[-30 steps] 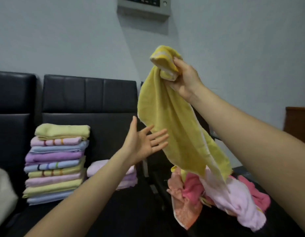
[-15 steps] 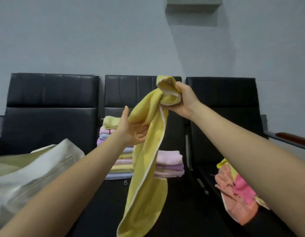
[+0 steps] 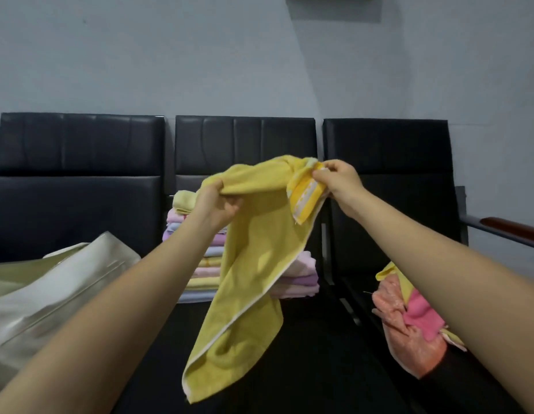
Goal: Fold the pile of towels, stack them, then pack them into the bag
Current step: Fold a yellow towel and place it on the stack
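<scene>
**A:** Above the middle seat, what did you have in hand?

**B:** I had the yellow towel (image 3: 253,264) held up in front of the black chairs (image 3: 80,180). My left hand (image 3: 216,204) gripped its top edge, fingers curled round the cloth, at about ten o'clock from the towel's middle. My right hand (image 3: 337,177) pinched the striped corner at about one o'clock, thumb and fingers closed on the hem.

**A:** And the rest of it?

**B:** It hung loose from the two hands, trailing down toward six o'clock, its lower end over the seat.

**A:** Where were the others?

**B:** The stack of folded towels (image 3: 197,264) sat on the middle seat behind the hanging one, partly hidden by it, with a shorter pink and purple stack (image 3: 301,279) just beside it at three o'clock. The unfolded pile (image 3: 409,321) lay on the right-hand seat, under my right forearm. The pale bag (image 3: 50,294) sat at nine o'clock on the left seat.
</scene>
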`<state>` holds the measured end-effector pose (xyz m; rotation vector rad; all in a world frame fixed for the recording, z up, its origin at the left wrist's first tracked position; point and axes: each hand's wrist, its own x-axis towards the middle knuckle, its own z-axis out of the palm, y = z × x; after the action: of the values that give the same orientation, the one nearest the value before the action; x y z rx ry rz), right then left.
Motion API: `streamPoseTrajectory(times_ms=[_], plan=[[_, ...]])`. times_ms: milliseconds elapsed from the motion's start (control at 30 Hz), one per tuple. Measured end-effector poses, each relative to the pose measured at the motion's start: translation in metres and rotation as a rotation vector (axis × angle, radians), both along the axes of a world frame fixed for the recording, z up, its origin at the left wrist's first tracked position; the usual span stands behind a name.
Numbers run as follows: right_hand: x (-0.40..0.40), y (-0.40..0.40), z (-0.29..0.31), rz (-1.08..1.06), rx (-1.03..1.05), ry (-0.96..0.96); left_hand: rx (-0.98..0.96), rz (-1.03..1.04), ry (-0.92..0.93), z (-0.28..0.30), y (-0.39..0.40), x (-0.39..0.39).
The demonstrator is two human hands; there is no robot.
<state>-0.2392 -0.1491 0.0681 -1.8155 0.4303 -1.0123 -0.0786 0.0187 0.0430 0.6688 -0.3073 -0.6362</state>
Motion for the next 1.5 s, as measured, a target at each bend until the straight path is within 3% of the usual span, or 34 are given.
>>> streamPoseTrajectory(times_ms=[100, 200, 467, 533, 600, 700, 767, 867, 1000, 1067, 1167, 1267, 1333, 1400, 1500], plan=[[-0.008, 0.01, -0.009, 0.009, -0.031, -0.115, -0.067, 0.005, 0.04, -0.001, 0.004, -0.015], [-0.02, 0.024, -0.041, 0.051, -0.12, -0.109, -0.016, 0.002, 0.09, -0.033, 0.016, -0.023], [-0.058, 0.078, -0.222, 0.309, -0.698, 0.328, 0.652, -0.172, 0.047, -0.218, 0.088, -0.021], [-0.068, 0.093, -0.256, 0.471, -0.571, 0.508, 0.814, -0.055, -0.02, -0.248, 0.104, -0.011], [-0.076, 0.105, -0.268, 0.588, -0.248, 0.592, 0.97, 0.193, -0.084, -0.255, 0.117, -0.004], [-0.077, 0.111, -0.266, 0.474, 0.119, 0.436, 1.324, 0.488, -0.546, -0.239, 0.129, -0.011], [-0.07, 0.112, -0.265, 0.301, 0.151, 0.376, 1.27, 0.595, -0.902, -0.232, 0.129, -0.02], [-0.055, 0.1, -0.271, -0.02, 0.086, 0.489, 1.146, 0.534, -1.181, -0.224, 0.116, -0.033], [-0.039, 0.1, -0.263, -0.033, -0.077, 1.015, 1.352, 0.349, -1.162, -0.222, 0.095, -0.038], [-0.032, 0.104, -0.262, 0.027, -0.148, 1.063, 1.279, 0.385, -1.117, -0.227, 0.095, -0.039], [-0.032, 0.104, -0.252, 0.153, 0.119, 0.818, 0.928, 0.412, -0.771, -0.224, 0.102, -0.044], [-0.033, 0.088, -0.232, 0.01, 0.558, 0.416, 0.655, 0.433, -0.442, -0.204, 0.113, -0.039], [-0.032, 0.071, -0.222, -0.059, 0.761, 0.239, 0.449, 0.345, -0.316, -0.193, 0.123, -0.032], [-0.03, 0.051, -0.223, -0.119, 0.853, 0.162, 0.375, 0.278, -0.357, -0.188, 0.132, -0.033], [-0.04, 0.043, -0.223, -0.161, 0.761, 0.252, 0.696, 0.296, -0.651, -0.197, 0.139, -0.038]])
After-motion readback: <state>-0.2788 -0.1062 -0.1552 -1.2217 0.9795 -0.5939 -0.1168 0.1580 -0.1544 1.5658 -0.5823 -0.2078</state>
